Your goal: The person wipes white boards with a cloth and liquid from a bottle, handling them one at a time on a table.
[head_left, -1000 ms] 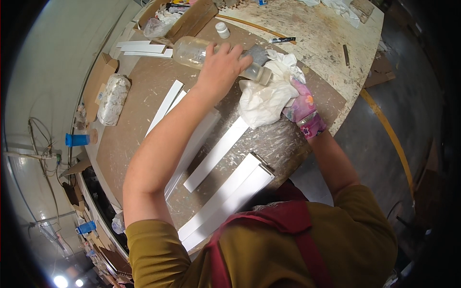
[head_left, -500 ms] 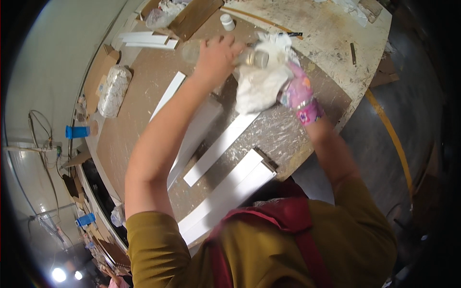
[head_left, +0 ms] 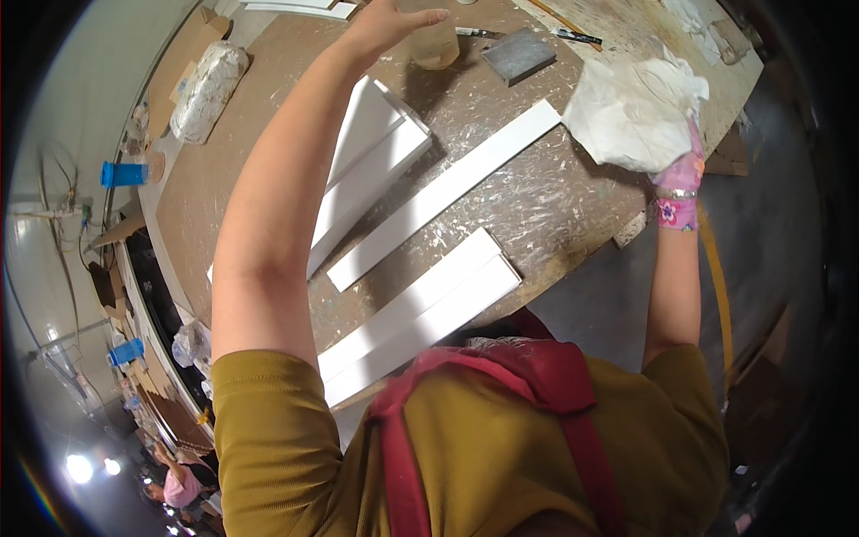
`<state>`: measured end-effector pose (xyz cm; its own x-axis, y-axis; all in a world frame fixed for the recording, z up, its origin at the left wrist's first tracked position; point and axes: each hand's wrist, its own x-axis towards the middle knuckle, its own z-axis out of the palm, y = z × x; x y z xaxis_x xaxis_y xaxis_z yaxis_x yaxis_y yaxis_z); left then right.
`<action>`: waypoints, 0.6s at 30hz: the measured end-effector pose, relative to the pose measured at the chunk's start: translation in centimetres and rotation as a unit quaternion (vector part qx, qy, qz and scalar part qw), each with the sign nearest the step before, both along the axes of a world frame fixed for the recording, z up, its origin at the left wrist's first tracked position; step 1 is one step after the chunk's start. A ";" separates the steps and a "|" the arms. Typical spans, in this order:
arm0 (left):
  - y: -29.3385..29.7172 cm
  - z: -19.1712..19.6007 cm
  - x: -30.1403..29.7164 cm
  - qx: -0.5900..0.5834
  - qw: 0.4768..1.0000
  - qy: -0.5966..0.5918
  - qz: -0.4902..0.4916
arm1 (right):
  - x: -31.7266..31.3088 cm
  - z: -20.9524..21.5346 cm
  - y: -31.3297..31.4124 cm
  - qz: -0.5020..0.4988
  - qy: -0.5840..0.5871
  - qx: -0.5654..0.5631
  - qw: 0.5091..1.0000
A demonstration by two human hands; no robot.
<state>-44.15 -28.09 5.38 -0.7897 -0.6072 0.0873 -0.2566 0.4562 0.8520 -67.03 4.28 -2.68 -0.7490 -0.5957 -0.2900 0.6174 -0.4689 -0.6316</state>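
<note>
The step in hand looks like a handling one, with 1 item at each side. The left grip is at the upper edge of the view, its thumb stretched across a clear bottle; I cannot tell whether it is closed around the bottle, as the upper part is cut off. The right grip, in a pink floral glove, is clamped on a crumpled white cloth at the right of the surface, near the upper end of 1 white strip. A grey block lies between bottle and cloth.

In my judgement, a next move calls for a firm hold on the cloth and a steady bottle, away from the stacked strips and the 2 nearer strips.
</note>
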 end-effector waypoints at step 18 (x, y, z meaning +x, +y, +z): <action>19.6 -6.9 31.0 -0.180 0.915 -0.335 0.136 | 1.7 1.8 0.5 0.101 0.700 0.222 0.671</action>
<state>-13.15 -8.47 -1.57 -0.5626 -0.8167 -0.1284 -0.8125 0.5174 0.2687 -65.35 4.82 -0.85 -0.3903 -0.8138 0.4306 -0.7038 -0.0378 -0.7094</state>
